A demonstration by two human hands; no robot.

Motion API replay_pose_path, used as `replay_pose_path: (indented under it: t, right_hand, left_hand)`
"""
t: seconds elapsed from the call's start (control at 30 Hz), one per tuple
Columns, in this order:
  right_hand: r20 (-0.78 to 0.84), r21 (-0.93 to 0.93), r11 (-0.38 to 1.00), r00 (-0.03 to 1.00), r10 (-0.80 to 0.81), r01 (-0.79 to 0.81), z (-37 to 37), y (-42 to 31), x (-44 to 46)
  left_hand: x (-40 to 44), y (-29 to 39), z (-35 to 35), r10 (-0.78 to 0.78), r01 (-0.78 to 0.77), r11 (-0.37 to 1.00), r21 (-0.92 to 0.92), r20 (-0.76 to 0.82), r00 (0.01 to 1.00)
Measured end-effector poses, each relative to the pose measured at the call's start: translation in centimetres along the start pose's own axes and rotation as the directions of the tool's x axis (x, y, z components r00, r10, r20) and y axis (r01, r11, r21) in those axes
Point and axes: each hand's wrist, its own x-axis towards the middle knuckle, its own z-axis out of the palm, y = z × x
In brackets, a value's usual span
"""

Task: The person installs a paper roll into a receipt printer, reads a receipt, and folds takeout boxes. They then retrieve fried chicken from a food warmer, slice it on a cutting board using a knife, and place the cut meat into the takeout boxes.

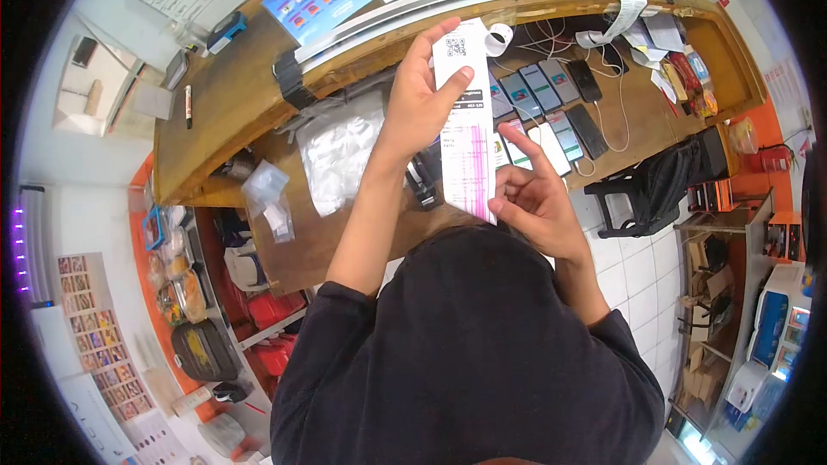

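Note:
A long white printed receipt [465, 138] hangs upright in front of me, with a QR code near its top and pink streaks down its lower part. My left hand [426, 90] grips its upper left side, thumb across the front. At the lower right edge, my right hand [538, 202] has its thumb against the paper and its index finger raised; the other fingers are curled. Just left of the receipt sits a small black device [422, 181], partly hidden. Several smartphones [541, 86] lie behind and right of the paper, some with lit screens.
Clear plastic bags [340, 155] lie on the wooden desk [336, 237] at left. Above runs a raised wooden counter [215, 116] with a marker [189, 108] and leaflets. White charging cables [603, 133] trail among the phones. A black bag [655, 185] hangs at right.

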Motion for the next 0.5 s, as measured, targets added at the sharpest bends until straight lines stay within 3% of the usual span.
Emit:
replay_pose_path:
  t: [0.2,0.5]
  right_hand:
    - [-0.025,-0.048,0.996,0.996,0.080,-0.082,0.0,-1.3,-0.2]
    - [-0.043,-0.195,0.978,0.997,0.063,-0.070,-1.0,-1.4,-0.5]
  left_hand:
    - [-0.1,-0.5,0.5,0.096,-0.092,0.992,0.089,-0.051,0.994]
    - [0.1,-1.4,0.5,0.145,-0.135,0.983,0.122,-0.081,0.986]
